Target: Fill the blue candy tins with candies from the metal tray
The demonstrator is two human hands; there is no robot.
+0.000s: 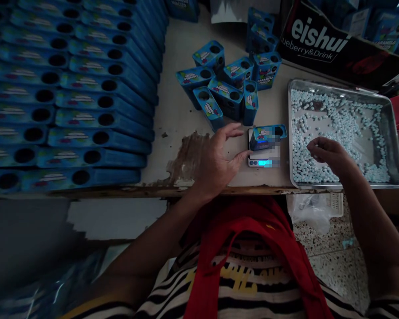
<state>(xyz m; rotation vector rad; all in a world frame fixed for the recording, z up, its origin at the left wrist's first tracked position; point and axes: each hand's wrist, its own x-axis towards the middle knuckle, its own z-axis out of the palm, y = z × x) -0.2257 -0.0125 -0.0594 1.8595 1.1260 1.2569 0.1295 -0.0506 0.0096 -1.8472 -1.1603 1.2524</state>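
Blue container (262,133) sits on digital scale (256,157); left hand (223,156), open, fingers spread, just left of scale; right hand (326,151), fingertips together over pellets (347,124) in metal tray (397,141) right of scale, cannot tell if gripping any; more blue containers (226,92) beyond scale on table (171,108)

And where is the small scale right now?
In the head view, the scale is right of centre near the table's front edge, between the left hand and the metal tray, with a blue box on it.
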